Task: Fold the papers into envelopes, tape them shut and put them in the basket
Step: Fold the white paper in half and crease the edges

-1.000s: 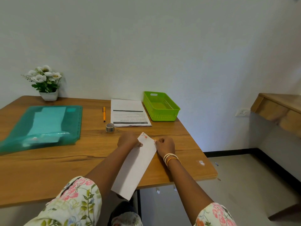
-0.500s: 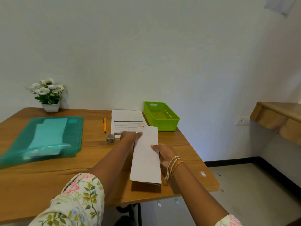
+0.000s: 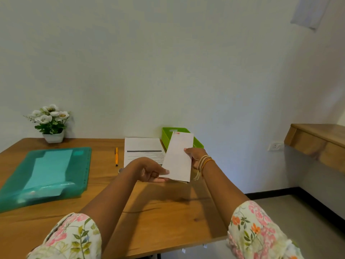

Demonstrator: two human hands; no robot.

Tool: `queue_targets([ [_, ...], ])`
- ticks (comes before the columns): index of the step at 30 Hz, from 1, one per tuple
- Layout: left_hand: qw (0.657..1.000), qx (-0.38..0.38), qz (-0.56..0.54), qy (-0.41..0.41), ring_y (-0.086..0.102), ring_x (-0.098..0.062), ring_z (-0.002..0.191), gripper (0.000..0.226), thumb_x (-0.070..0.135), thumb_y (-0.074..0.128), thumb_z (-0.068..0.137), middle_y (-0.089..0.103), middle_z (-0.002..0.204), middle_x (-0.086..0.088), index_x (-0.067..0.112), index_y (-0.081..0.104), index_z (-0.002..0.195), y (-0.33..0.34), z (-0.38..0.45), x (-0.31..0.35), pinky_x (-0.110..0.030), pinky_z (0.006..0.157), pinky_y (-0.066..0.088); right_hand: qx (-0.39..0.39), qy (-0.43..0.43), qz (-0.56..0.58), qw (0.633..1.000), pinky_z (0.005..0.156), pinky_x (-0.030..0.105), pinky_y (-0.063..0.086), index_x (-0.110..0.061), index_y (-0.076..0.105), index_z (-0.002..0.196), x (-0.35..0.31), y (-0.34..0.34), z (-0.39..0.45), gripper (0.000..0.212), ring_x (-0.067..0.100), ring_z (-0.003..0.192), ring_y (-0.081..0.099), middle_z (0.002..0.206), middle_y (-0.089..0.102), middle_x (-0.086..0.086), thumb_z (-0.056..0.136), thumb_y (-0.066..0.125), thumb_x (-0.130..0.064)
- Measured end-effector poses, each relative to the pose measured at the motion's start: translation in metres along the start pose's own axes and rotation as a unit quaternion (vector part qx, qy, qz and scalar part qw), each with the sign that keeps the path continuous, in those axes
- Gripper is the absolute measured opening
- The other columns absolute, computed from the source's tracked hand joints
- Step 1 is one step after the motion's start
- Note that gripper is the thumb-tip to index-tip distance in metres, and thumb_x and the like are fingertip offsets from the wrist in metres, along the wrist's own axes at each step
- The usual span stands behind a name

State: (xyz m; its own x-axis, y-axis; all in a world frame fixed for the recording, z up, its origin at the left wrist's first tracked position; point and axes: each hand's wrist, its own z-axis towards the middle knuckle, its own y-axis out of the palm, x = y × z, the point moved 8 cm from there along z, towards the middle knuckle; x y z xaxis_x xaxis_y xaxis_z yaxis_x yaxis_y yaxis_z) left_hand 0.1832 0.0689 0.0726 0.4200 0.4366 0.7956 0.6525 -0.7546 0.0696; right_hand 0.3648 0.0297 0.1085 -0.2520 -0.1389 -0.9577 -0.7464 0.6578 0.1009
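In the head view the folded envelope (image 3: 178,157) is held above the bench (image 3: 168,212), its far end over the near rim of the green basket (image 3: 169,135). The left hand (image 3: 149,171) pinches its near corner; the right hand (image 3: 196,157) grips its right edge. The step looks like placing: the person would do well to carry it further over the basket, level it, then loosen both grips together so it drops flat inside

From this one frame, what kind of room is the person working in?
Probably a home office or study corner: a wooden desk against a plain wall, printed papers beside an orange pen, a green file folder, and a small potted flower.
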Motion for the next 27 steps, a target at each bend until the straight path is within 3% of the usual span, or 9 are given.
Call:
queue_targets([
  [2, 0.999, 0.013, 0.02, 0.024, 0.066, -0.019, 0.094, 0.024, 0.006, 0.063, 0.089, 0.067, 0.11, -0.014, 0.001, 0.06, 0.112, 0.006, 0.004, 0.013, -0.03, 0.083, 0.056, -0.008, 0.008, -0.013, 1.0, 0.096, 0.056, 0.046, 0.008, 0.053, 0.125, -0.005, 0.001, 0.005, 0.039, 0.039, 0.106, 0.06, 0.121, 0.061, 0.026, 0.088, 0.061, 0.0],
  [4, 0.996, 0.046, 0.038, 0.06, 0.065, -0.018, 0.086, 0.026, 0.007, 0.062, 0.09, 0.066, 0.105, -0.013, 0.0, 0.058, 0.115, 0.008, 0.009, 0.029, -0.025, 0.07, 0.058, -0.03, 0.029, -0.042, 0.998, 0.094, 0.051, 0.047, 0.004, 0.053, 0.118, -0.01, 0.004, -0.003, 0.028, 0.035, 0.09, 0.062, 0.102, 0.064, 0.021, 0.092, 0.058, -0.006],
  [6, 0.991, 0.092, 0.031, 0.094, 0.066, -0.018, 0.08, 0.025, 0.005, 0.064, 0.089, 0.065, 0.104, -0.015, -0.002, 0.059, 0.112, 0.006, 0.018, 0.045, -0.024, 0.057, 0.058, -0.048, 0.059, -0.071, 0.995, 0.079, 0.044, 0.052, -0.002, 0.054, 0.103, -0.01, 0.004, -0.01, 0.011, 0.027, 0.075, 0.058, 0.087, 0.059, 0.015, 0.094, 0.055, -0.009],
  [10, 0.986, 0.121, -0.007, 0.114, 0.064, -0.013, 0.043, 0.018, 0.001, 0.062, 0.089, 0.061, 0.08, -0.013, -0.004, 0.056, 0.105, 0.007, 0.044, 0.071, -0.021, 0.042, 0.053, -0.047, 0.105, -0.099, 0.988, 0.051, 0.035, 0.057, -0.004, 0.05, 0.094, -0.006, -0.005, 0.003, 0.009, 0.026, 0.076, 0.055, 0.101, 0.054, 0.017, 0.09, 0.054, 0.003],
  [16, 0.981, 0.122, -0.05, 0.14, 0.065, -0.015, 0.045, 0.019, -0.006, 0.064, 0.085, 0.062, 0.08, -0.013, -0.004, 0.055, 0.101, 0.007, 0.087, 0.103, -0.023, 0.043, 0.054, -0.007, 0.066, -0.033, 0.997, 0.087, 0.042, 0.05, 0.003, 0.048, 0.075, -0.021, -0.01, 0.052, 0.024, 0.033, 0.089, 0.051, 0.084, 0.05, 0.017, 0.086, 0.044, 0.024],
  [19, 0.981, 0.124, -0.052, 0.138, 0.064, -0.015, 0.044, 0.014, -0.007, 0.064, 0.085, 0.062, 0.078, -0.013, -0.002, 0.053, 0.093, 0.003, 0.11, 0.114, -0.023, 0.042, 0.054, -0.01, 0.067, -0.078, 0.995, 0.096, 0.039, 0.048, 0.003, 0.047, 0.074, -0.027, -0.008, 0.077, 0.022, 0.025, 0.075, 0.051, 0.081, 0.049, 0.014, 0.088, 0.046, 0.02],
  [20, 0.981, 0.126, -0.051, 0.137, 0.064, -0.015, 0.044, 0.013, -0.007, 0.064, 0.085, 0.062, 0.076, -0.013, -0.002, 0.053, 0.089, 0.001, 0.116, 0.117, -0.023, 0.042, 0.054, -0.014, 0.071, -0.103, 0.992, 0.096, 0.037, 0.05, 0.003, 0.046, 0.076, -0.027, -0.007, 0.085, 0.021, 0.023, 0.072, 0.05, 0.08, 0.048, 0.013, 0.089, 0.045, 0.018],
  [24, 0.982, 0.124, -0.029, 0.141, 0.062, -0.019, 0.058, 0.019, -0.007, 0.065, 0.085, 0.061, 0.073, -0.013, -0.002, 0.047, 0.079, -0.004, 0.13, 0.124, -0.025, 0.046, 0.053, 0.0, 0.089, -0.138, 0.986, 0.06, 0.031, 0.055, 0.003, 0.046, 0.079, -0.03, -0.007, 0.11, 0.018, 0.024, 0.066, 0.051, 0.077, 0.049, 0.014, 0.09, 0.045, 0.017],
  [27, 0.977, 0.143, 0.002, 0.155, 0.063, -0.022, 0.056, 0.025, -0.007, 0.07, 0.081, 0.064, 0.074, -0.016, -0.004, 0.045, 0.086, -0.017, 0.137, 0.13, -0.031, 0.047, 0.056, 0.006, 0.095, -0.131, 0.987, 0.072, 0.04, 0.054, 0.003, 0.048, 0.079, -0.03, -0.005, 0.123, 0.018, 0.026, 0.064, 0.052, 0.075, 0.05, 0.017, 0.088, 0.046, 0.019],
])
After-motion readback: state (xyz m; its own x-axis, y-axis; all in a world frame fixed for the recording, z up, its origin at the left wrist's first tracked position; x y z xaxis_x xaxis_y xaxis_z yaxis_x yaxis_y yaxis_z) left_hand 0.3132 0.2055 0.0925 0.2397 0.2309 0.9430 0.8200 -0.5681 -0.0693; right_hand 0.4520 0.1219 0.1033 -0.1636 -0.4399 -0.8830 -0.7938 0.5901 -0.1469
